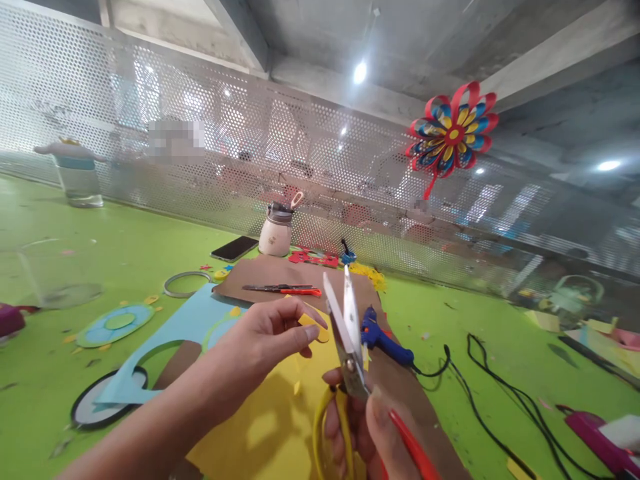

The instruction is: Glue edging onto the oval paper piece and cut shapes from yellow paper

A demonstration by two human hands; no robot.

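My right hand (355, 420) is closed around scissors (350, 360) with one yellow and one red handle. The blades point up and stand slightly apart. To their left, my left hand (273, 333) pinches a small yellow paper piece (323, 333) between thumb and fingers, beside the blades. A large yellow sheet (260, 420) lies beneath both hands on brown cardboard (405, 400). Just right of the blades rests a blue glue gun (387, 343), its black cord trailing right. Beyond my left hand lies a red-handled cutter (295, 289).
On the green table (160, 227) are a cut light-blue sheet (170, 327), a blue-green paper disc (116, 325), rings, a phone (234, 249), a lidded bottle (276, 230) and a clear cup (63, 273). A perforated screen (225, 153) stands behind; a paper flower (454, 133) hangs there.
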